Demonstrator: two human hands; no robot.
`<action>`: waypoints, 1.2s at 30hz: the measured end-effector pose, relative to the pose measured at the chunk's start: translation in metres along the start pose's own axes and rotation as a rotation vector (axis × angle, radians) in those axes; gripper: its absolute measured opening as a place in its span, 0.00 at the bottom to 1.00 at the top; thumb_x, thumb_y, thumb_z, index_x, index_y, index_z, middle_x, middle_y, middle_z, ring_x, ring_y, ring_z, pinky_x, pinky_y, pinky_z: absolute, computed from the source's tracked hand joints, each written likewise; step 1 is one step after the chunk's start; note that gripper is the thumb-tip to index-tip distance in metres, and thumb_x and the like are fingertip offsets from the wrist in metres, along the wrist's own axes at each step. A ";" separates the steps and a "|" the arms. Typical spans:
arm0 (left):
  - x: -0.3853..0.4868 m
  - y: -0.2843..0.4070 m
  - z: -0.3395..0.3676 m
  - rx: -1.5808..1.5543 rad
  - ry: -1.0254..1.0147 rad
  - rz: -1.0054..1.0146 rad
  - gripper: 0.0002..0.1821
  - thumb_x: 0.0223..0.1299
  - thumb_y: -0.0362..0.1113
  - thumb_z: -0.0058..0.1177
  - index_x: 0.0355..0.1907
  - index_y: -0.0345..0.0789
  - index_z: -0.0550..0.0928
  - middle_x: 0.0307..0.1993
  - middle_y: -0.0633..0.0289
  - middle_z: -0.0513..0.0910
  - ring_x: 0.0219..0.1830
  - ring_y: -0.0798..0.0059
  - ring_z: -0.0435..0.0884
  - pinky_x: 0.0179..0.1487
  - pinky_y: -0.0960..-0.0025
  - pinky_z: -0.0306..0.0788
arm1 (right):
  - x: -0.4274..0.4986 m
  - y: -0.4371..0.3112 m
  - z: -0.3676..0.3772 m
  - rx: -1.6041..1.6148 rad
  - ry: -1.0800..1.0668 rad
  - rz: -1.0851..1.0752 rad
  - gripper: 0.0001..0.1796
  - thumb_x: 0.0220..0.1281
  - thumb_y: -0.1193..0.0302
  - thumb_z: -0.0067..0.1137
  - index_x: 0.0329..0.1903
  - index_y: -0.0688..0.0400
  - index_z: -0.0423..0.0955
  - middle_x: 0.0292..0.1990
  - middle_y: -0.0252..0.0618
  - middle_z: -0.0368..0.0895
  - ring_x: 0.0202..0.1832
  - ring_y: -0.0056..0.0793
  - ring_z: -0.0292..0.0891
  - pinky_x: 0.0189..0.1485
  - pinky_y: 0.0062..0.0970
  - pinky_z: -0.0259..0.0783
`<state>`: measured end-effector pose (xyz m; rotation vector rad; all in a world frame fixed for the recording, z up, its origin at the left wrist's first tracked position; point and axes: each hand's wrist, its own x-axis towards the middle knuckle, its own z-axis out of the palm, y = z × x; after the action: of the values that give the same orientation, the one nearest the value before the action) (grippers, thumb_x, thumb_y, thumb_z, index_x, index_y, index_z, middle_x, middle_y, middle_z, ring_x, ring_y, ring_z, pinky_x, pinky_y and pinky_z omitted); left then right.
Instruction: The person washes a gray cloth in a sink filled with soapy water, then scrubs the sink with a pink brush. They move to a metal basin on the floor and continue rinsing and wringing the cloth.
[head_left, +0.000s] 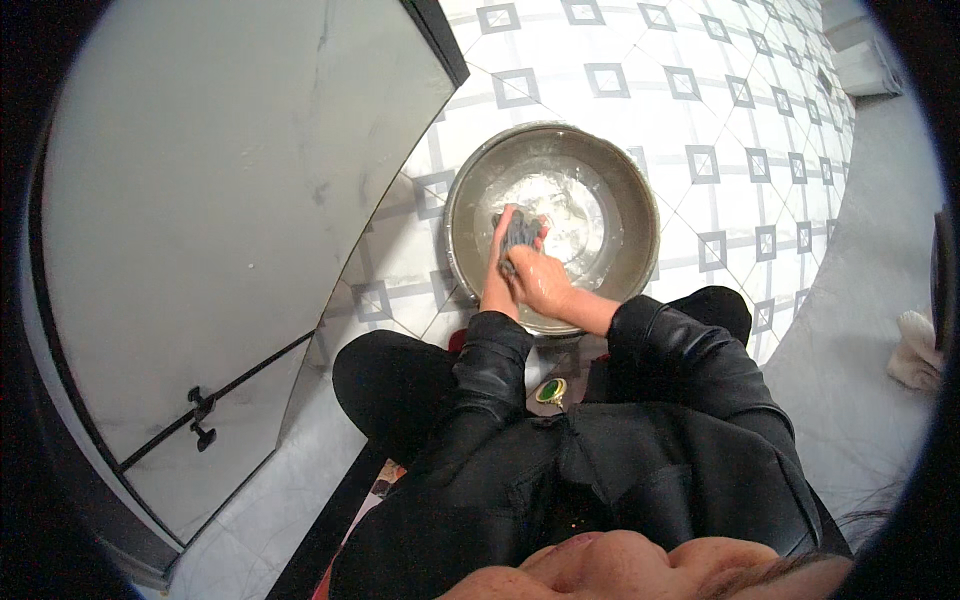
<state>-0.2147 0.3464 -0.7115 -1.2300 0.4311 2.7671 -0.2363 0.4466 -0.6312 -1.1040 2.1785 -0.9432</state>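
Observation:
A round metal basin (466, 187) stands on the floor before me, with clear water (577, 187) in it that catches bright light. Above the water I hold a bunched dark grey cloth (521, 231), perhaps a small garment; its exact kind cannot be made out. My left hand (501, 244) lies under and around the cloth, its fingers reaching past the folds on both sides. Wet and curled into a fist, my right hand (541, 279) grips the near end of the cloth, close to the left palm. The cloth partly covers the left palm.
White tiles (675, 195) with grey square patterns surround the basin. To the left rises a large pale panel (195, 187) with black trim and small black knobs (201, 420). My black-clad knees flank the basin's near side. A green and gold round ornament (551, 391) hangs between them.

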 end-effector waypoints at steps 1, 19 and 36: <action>0.000 -0.001 0.002 0.027 -0.037 0.017 0.32 0.59 0.59 0.46 0.56 0.35 0.67 0.49 0.55 0.72 0.39 0.71 0.77 0.34 0.75 0.73 | -0.009 -0.009 -0.002 -0.005 0.021 0.024 0.09 0.53 0.69 0.52 0.33 0.60 0.65 0.31 0.50 0.74 0.34 0.51 0.74 0.34 0.45 0.69; 0.022 -0.017 -0.016 -0.039 -0.370 0.048 0.20 0.61 0.57 0.45 0.30 0.42 0.75 0.30 0.65 0.76 0.32 0.72 0.75 0.38 0.66 0.69 | 0.005 0.009 0.002 -0.026 0.213 0.227 0.12 0.55 0.65 0.50 0.37 0.60 0.73 0.28 0.57 0.77 0.30 0.58 0.74 0.34 0.51 0.68; 0.050 -0.057 -0.057 0.242 0.706 0.048 0.22 0.52 0.45 0.58 0.48 0.44 0.70 0.37 0.60 0.72 0.28 0.67 0.70 0.19 0.63 0.60 | 0.015 0.129 -0.007 -0.434 -0.190 0.461 0.14 0.56 0.69 0.46 0.43 0.64 0.63 0.39 0.55 0.76 0.41 0.51 0.76 0.43 0.43 0.72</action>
<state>-0.1973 0.3827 -0.7975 -2.1069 0.8143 2.1362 -0.3109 0.4913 -0.7284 -0.7683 2.3817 -0.1620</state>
